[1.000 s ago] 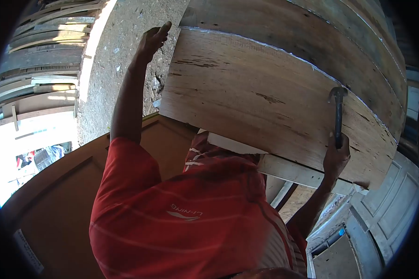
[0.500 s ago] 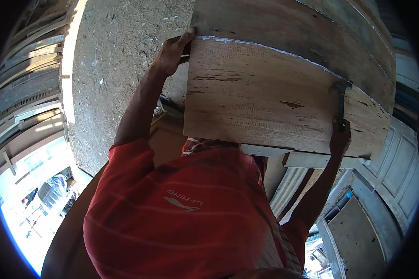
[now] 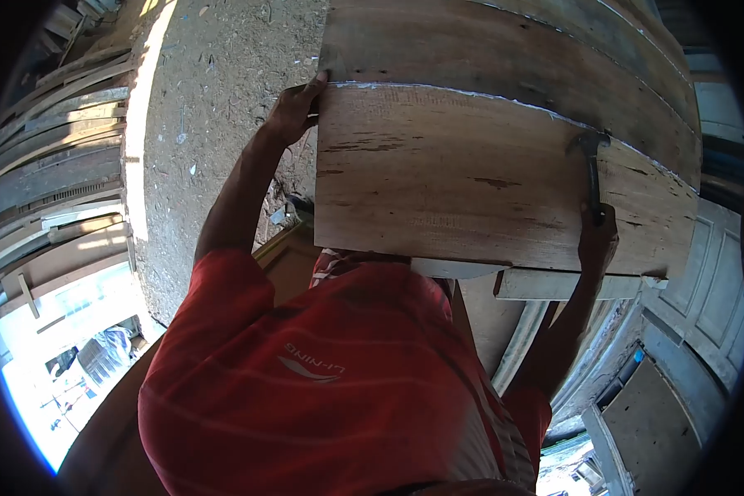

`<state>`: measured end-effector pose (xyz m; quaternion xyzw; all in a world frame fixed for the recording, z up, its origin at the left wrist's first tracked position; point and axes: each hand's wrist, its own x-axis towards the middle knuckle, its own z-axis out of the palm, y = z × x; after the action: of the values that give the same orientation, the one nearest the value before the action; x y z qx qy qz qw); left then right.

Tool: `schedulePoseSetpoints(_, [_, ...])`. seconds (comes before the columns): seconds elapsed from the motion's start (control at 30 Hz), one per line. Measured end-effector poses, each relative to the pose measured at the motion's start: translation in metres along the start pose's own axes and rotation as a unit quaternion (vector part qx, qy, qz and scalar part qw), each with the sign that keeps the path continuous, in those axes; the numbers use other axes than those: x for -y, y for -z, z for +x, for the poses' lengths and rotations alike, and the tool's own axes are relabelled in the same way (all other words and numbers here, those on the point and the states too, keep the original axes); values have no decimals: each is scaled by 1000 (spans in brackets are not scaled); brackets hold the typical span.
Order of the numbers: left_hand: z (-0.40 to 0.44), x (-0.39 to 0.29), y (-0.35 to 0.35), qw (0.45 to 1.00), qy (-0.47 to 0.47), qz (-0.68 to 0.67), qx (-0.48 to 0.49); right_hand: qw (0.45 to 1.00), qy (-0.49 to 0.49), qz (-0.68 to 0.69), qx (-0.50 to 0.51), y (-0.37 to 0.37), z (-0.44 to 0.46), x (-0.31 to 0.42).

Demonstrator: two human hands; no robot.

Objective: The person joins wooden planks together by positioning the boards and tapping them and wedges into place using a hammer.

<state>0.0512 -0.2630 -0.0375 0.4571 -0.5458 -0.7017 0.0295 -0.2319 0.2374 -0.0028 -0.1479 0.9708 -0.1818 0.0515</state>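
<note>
My right hand (image 3: 598, 236) is closed round the handle of a claw hammer (image 3: 592, 169). The hammer's head lies over the right part of a pale wooden board (image 3: 446, 182), close to a white, glue-like seam; whether it touches the wood I cannot tell. At the board's left edge, my left hand (image 3: 296, 109) grips the corner where the seam ends, with fingers partly hidden behind the edge. Beyond the seam lies a darker board (image 3: 471, 54), and further white lines run across the boards toward the upper right.
Scraps litter the dirt floor (image 3: 215, 107) on the left. Long planks (image 3: 66, 178) are stacked past a bright strip of light. A white panelled door (image 3: 707, 264) stands at the right, and a pale batten (image 3: 570, 286) runs under the board's near edge.
The view has shifted slightly, so the boards and both hands appear a little further left. My right hand still holds the hammer near the seam, and my left hand keeps to the same corner.
</note>
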Motion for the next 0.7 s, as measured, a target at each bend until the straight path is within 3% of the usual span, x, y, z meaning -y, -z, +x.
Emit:
schedulePoseSetpoints(0.1, [9, 8, 8, 996, 33, -70, 44, 1000, -15, -12, 3, 2, -1, 5])
schedulePoseSetpoints(0.23, [8, 12, 7, 981, -2, -168, 92, 999, -45, -18, 13, -2, 3, 7])
schedulePoseSetpoints(0.6, [22, 5, 29, 977, 42, -80, 194, 991, -121, -50, 15, -2, -4, 22])
schedulePoseSetpoints(0.7, [24, 2, 29, 976, 42, -84, 197, 994, -99, -43, -11, -7, -1, 14])
